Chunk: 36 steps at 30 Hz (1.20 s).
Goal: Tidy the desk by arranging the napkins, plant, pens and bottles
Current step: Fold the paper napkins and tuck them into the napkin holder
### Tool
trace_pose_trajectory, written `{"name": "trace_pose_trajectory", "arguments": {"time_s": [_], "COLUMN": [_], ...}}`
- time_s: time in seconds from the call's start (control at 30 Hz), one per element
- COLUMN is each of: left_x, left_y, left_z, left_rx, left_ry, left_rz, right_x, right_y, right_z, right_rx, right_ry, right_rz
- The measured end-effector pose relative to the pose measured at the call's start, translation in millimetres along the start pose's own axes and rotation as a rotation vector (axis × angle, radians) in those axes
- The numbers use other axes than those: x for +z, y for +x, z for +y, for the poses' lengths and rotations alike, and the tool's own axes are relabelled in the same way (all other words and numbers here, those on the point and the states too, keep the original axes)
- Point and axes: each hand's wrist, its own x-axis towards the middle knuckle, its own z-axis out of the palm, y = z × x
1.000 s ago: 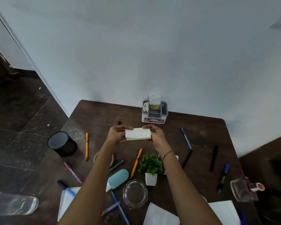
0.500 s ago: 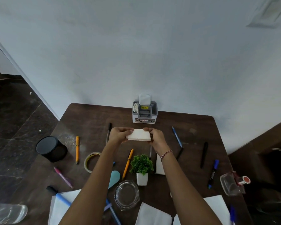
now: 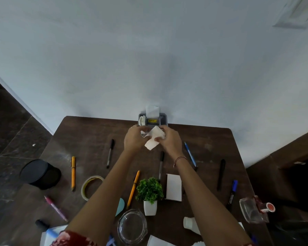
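Note:
A folded white napkin (image 3: 154, 138) is pinched between my left hand (image 3: 134, 139) and my right hand (image 3: 171, 140), tilted, just in front of the grey organiser (image 3: 162, 118) at the desk's far edge. Another napkin (image 3: 151, 110) stands upright in that organiser. A second folded napkin (image 3: 174, 187) lies flat beside the small green plant (image 3: 149, 189) in its white pot. Pens lie scattered: two orange (image 3: 73, 172) (image 3: 133, 189), two black (image 3: 110, 152) (image 3: 221, 174), blue (image 3: 190, 153), pink (image 3: 55, 208). A clear bottle (image 3: 252, 209) lies at the right.
A black cup (image 3: 40, 174) sits at the desk's left edge, a tape roll (image 3: 90, 186) near it. A glass lid (image 3: 132, 227) and a white bottle (image 3: 190, 223) lie near me, with white sheets along the near edge. A blue marker (image 3: 233, 190) lies at the right.
Both hands have carried the napkin away from me toward the organiser, and it has tilted from flat to slanted. The view has shifted, showing more of the near desk.

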Motion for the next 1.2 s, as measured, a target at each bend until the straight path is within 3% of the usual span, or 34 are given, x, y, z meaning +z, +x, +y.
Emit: {"name": "trace_pose_trajectory", "arguments": {"time_s": [0.13,0.27,0.43,0.87,1.03,1.2], "left_x": [-2,1,16,35,34,36], "left_y": [27,49,65,77,77,76], "left_z": [16,13,4,-9,-11,-15], "left_rx": [-0.018,-0.072,-0.067,0.099,0.121,0.141], "left_ry": [0.035,-0.003,0.049,0.324,0.348,0.36], "left_rz": [0.023,0.053,0.044,-0.013,0.043,0.019], "right_x": [-4,-8,-1,21,23,24], "right_y": [32,61,81,90,88,88], "right_z": [-9,-3,10,26,23,25], "right_rx": [-0.106,-0.083,-0.119,-0.232,-0.317,-0.321], "right_ry": [-0.051,-0.002,-0.195,-0.315,-0.272,-0.339], "right_rz": [-0.003,-0.075,-0.044,0.04,0.128,0.034]}}
